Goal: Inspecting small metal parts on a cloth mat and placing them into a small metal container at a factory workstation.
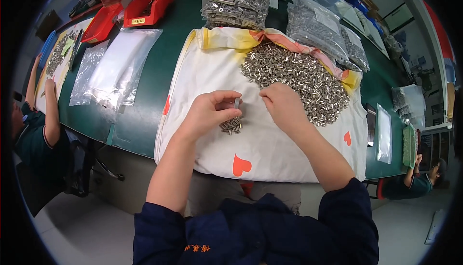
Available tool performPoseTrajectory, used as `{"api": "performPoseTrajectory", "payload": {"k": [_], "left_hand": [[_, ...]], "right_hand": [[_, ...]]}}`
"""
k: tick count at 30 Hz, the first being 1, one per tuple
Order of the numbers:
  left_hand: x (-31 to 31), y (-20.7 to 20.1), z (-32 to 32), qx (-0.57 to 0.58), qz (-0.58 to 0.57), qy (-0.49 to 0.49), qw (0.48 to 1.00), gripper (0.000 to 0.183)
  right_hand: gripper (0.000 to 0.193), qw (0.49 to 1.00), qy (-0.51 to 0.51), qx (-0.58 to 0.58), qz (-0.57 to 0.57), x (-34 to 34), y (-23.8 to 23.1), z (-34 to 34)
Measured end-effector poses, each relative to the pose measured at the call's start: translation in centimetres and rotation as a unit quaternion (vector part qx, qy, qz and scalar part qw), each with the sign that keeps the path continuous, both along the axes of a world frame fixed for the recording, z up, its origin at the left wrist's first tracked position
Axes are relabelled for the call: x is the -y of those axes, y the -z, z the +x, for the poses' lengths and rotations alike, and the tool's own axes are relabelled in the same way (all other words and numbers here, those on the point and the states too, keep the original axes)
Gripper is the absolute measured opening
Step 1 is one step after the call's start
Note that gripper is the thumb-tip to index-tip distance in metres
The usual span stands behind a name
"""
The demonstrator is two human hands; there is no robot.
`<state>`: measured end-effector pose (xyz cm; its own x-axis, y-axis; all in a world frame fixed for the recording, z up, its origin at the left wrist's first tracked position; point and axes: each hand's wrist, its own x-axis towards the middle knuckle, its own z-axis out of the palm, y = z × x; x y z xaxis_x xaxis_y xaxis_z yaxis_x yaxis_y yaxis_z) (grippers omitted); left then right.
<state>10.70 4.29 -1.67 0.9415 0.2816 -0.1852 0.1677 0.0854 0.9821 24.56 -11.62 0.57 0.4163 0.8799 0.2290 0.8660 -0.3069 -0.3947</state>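
A white cloth [202, 76] with red hearts and a yellow and pink border covers the table in front of me. On its far right part lies a wide heap of small metal sleeves [299, 79]. My left hand [211, 112] grips a small round metal disc or ring [237, 103] between thumb and fingers. Just under that hand sits a little pile of metal sleeves [232, 126]. My right hand [283, 104] is at the near left edge of the heap, thumb and fingertips pinched together. Whatever they hold is hidden or too small to make out.
Behind the cloth stand clear bags packed with metal pieces [236, 2], with more bags [316, 26] to the right. Clear plastic bags [120, 67] lie left, near red bins [149, 5]. Co-workers sit at the left [41, 139] and far right [410, 185].
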Motion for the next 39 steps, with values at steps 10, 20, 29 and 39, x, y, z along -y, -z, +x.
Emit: {"api": "performPoseTrajectory", "payload": {"k": [10,20,29,39], "left_hand": [[0.1,0.4,0.4,0.036,-0.039,-0.004,0.999,0.038],[0.3,0.5,0.1,0.032,0.032,-0.035,0.998,0.038],[0.1,0.0,0.0,0.035,-0.008,-0.032,0.999,0.037],[-0.2,0.1,-0.1,0.025,-0.014,-0.023,0.999,0.037]], "right_hand": [[0.011,0.797,0.026,-0.561,0.222,-1.5,2.7,-2.8],[0.012,0.971,-0.013,-0.094,0.217,-2.0,1.7,-4.1],[0.01,0.941,0.034,-0.238,0.239,-2.0,1.8,-4.2],[0.009,0.895,0.04,-0.348,0.275,-2.0,2.3,-3.9]]}}
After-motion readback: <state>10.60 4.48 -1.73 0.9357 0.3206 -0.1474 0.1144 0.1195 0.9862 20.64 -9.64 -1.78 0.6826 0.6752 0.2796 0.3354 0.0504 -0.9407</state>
